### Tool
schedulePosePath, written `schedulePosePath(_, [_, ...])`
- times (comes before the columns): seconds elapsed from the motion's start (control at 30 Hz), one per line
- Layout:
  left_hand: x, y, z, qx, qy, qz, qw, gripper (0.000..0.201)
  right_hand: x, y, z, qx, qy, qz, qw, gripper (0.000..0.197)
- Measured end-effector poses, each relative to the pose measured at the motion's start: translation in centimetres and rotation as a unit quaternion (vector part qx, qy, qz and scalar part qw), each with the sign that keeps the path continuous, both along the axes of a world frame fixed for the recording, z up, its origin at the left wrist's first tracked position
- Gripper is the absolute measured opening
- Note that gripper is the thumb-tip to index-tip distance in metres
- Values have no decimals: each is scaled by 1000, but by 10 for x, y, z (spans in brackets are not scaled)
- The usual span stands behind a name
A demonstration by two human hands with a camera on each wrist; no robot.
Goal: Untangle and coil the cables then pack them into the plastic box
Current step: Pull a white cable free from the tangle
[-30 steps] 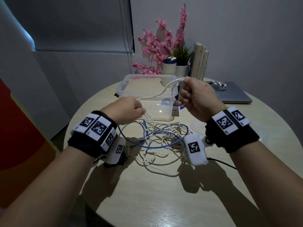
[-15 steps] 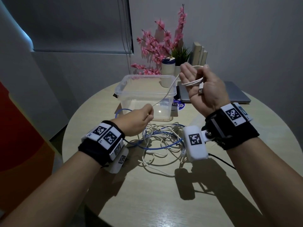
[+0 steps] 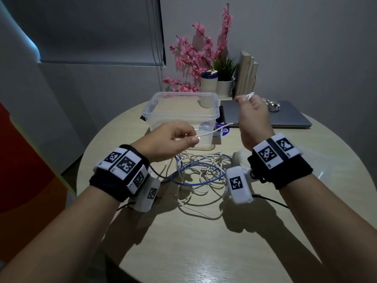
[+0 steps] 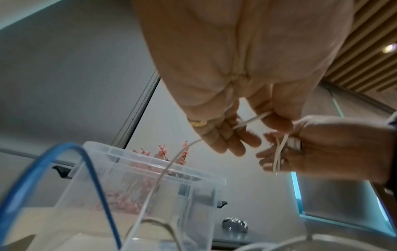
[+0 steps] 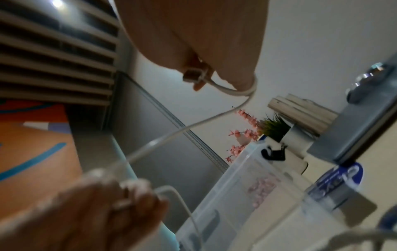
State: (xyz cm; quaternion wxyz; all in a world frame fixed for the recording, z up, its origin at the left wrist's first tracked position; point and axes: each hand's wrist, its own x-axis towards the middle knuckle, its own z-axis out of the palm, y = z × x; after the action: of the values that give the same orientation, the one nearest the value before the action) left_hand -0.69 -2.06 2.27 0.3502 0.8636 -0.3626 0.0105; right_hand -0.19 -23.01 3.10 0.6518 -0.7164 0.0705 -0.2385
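Observation:
A thin white cable (image 3: pixel 214 131) runs taut between my two hands above the table. My left hand (image 3: pixel 175 139) pinches it between thumb and fingers in front of the clear plastic box (image 3: pixel 155 111). My right hand (image 3: pixel 252 113), raised beside the box, grips the cable's turns wound round its fingers, with the USB plug (image 5: pixel 192 75) against the palm. In the left wrist view the white cable (image 4: pixel 249 121) passes through my left fingers (image 4: pixel 225 135) to the right hand (image 4: pixel 300 149). A tangle of white and blue cables (image 3: pixel 200 174) lies on the table below both wrists.
A closed grey laptop (image 3: pixel 285 117) with keys (image 3: pixel 272 106) on it lies right of the box. Pink flowers (image 3: pixel 195 56), a white tumbler (image 3: pixel 208 82), a potted plant (image 3: pixel 224 78) and upright books (image 3: pixel 247 76) stand behind. The round table's (image 3: pixel 204 242) near part is bare wood.
My right hand turned from palm-up to back-up, winding the white cable round its fingers. My left hand rose and moved forward, keeping the cable taut.

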Motion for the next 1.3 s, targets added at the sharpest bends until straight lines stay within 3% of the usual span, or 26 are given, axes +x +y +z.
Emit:
schedulePosePath(0.1, [-5, -3, 12, -93, -16, -19, 995, 20, 0, 0, -7, -156, 12, 44, 987, 26])
schedulePosePath(0.17, [-5, -6, 20, -125, -47, 7, 991, 19, -3, 5, -8, -214, 27, 85, 973, 24])
schedulePosePath(0.3, [7, -6, 28, -220, -133, 98, 961, 20, -12, 13, -8, -169, 34, 209, 963, 26])
schedulePosePath(0.4, [15, -1, 30, -256, -140, 165, 942, 12, -18, 15, -8, -143, 49, 289, 945, 37])
schedulePosePath(0.5, [18, 1, 26, -252, -100, 182, 945, 15, -25, 19, -7, -144, 43, 340, 928, 39])
schedulePosePath(0.6, [16, -2, 16, -170, -60, 210, 961, 14, -28, 22, -1, -18, 26, 371, 928, 43])
schedulePosePath(0.7, [13, -6, 1, -79, -28, 183, 979, 18, -29, 23, 7, 89, 13, 376, 922, 42])
schedulePosePath(0.87, [3, -19, -16, 80, 45, 109, 990, 18, -30, 24, 19, 202, -11, 367, 908, 38])
schedulePosePath(1.0, [-5, -22, -19, 129, 100, 63, 985, 16, -27, 25, 16, 240, -37, 325, 914, 32])
schedulePosePath(1.07, [-6, -20, -21, 137, 133, 50, 980, 17, -24, 24, 16, 198, -53, 280, 938, 29])
schedulePosePath(1.17, [-7, -15, -20, 156, 121, 40, 980, 18, -22, 20, 13, 16, -65, 188, 980, 24])
schedulePosePath(1.3, [-5, -11, -12, 119, 103, 49, 986, 18, -13, 13, -1, -211, -27, 132, 968, 21])
